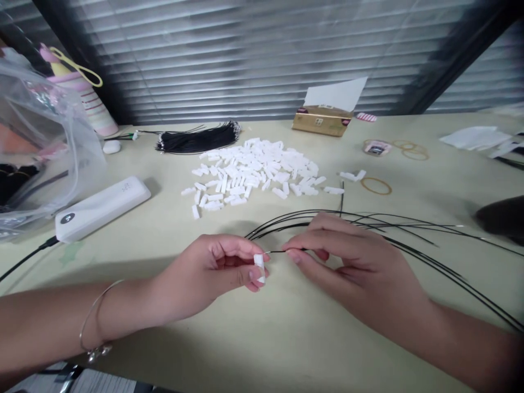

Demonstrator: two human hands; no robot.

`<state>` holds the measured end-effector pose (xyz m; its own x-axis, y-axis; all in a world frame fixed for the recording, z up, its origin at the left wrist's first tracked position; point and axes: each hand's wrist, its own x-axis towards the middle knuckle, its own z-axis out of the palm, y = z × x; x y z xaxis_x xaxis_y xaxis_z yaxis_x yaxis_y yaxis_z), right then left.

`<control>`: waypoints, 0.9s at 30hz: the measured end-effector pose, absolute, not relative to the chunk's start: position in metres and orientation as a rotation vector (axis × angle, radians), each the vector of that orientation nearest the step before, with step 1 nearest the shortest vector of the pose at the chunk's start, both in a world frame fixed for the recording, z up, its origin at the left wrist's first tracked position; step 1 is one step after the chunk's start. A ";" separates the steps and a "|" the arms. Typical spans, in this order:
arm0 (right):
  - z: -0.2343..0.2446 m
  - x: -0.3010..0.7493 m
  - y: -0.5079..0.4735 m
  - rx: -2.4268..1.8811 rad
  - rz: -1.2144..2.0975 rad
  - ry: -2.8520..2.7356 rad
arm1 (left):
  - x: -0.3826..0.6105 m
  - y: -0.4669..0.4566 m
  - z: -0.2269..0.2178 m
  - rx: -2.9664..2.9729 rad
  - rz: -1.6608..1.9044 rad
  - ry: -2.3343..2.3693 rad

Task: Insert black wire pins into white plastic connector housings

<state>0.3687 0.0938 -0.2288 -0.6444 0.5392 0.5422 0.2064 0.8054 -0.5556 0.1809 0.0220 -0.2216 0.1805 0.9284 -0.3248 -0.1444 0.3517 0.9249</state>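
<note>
My left hand (223,267) pinches a small white plastic connector housing (259,268) between thumb and fingers, held upright above the table. My right hand (344,256) grips a thin black wire (278,251) close to its end. The wire's bare-looking tip points left and meets the top of the housing; whether it is inside cannot be made out. Several more black wires (282,218) run behind both hands and off to the right. Beyond them lies a heap of similar white housings (262,164).
A tied bundle of black wires (196,139) lies left of the heap. A white power bank (104,207) with a cable and a clear plastic bag (82,158) are on the left. At the back stands a gold box (321,121). Rubber bands (376,186) lie right, near a dark object (501,218).
</note>
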 end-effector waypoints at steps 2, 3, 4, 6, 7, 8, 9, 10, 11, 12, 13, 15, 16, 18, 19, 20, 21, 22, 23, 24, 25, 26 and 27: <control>-0.228 0.368 0.094 -0.516 0.556 -2.260 | 0.181 0.023 -0.222 0.898 0.916 1.103; -0.228 0.368 0.093 -0.502 0.538 -2.259 | 0.181 0.024 -0.223 0.893 0.912 1.099; -0.228 0.367 0.093 -0.492 0.521 -2.262 | 0.181 0.025 -0.223 0.888 0.906 1.094; -0.228 0.366 0.093 -0.495 0.495 -2.267 | 0.181 0.025 -0.222 0.872 0.897 1.091; -0.228 0.366 0.093 -0.502 0.488 -2.267 | 0.181 0.025 -0.222 0.865 0.896 1.092; -0.228 0.365 0.093 -0.507 0.485 -2.268 | 0.181 0.025 -0.222 0.861 0.892 1.090; -0.229 0.365 0.092 -0.508 0.482 -2.265 | 0.181 0.025 -0.222 0.860 0.890 1.083; -0.229 0.365 0.092 -0.509 0.478 -2.266 | 0.180 0.025 -0.222 0.862 0.891 1.077; -0.229 0.365 0.092 -0.510 0.474 -2.265 | 0.180 0.024 -0.222 0.863 0.891 1.072; -0.229 0.365 0.092 -0.513 0.470 -2.266 | 0.180 0.024 -0.222 0.865 0.893 1.064; -0.228 0.365 0.092 -0.519 0.463 -2.268 | 0.180 0.024 -0.222 0.866 0.899 1.056; -0.228 0.365 0.092 -0.526 0.451 -2.264 | 0.179 0.024 -0.223 0.868 0.902 1.050; -0.227 0.365 0.092 -0.529 0.450 -2.262 | 0.179 0.023 -0.223 0.866 0.901 1.049; -0.227 0.365 0.092 -0.526 0.449 -2.260 | 0.180 0.024 -0.223 0.862 0.898 1.055; -0.227 0.364 0.092 -0.521 0.451 -2.259 | 0.180 0.024 -0.223 0.857 0.898 1.063; -0.228 0.364 0.092 -0.515 0.453 -2.260 | 0.180 0.024 -0.223 0.855 0.901 1.068; -0.228 0.364 0.092 -0.508 0.456 -2.265 | 0.180 0.024 -0.222 0.856 0.903 1.072; -0.228 0.363 0.092 -0.501 0.456 -2.266 | 0.180 0.025 -0.222 0.860 0.896 1.077; -0.229 0.363 0.091 -0.498 0.456 -2.269 | 0.180 0.025 -0.221 0.866 0.884 1.082; -0.229 0.362 0.091 -0.495 0.457 -2.274 | 0.181 0.026 -0.221 0.873 0.869 1.091; -0.230 0.361 0.091 -0.490 0.455 -2.279 | 0.181 0.026 -0.220 0.882 0.854 1.103; -0.230 0.361 0.090 -0.484 0.450 -2.282 | 0.181 0.026 -0.220 0.891 0.844 1.116; -0.231 0.360 0.090 -0.476 0.447 -2.281 | 0.181 0.026 -0.219 0.903 0.840 1.127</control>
<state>0.3597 0.0898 -0.2310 -0.6492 0.4624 0.6040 0.2002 0.8699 -0.4508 0.1811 0.0257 -0.2191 0.2217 0.9014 -0.3720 -0.0996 0.4005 0.9109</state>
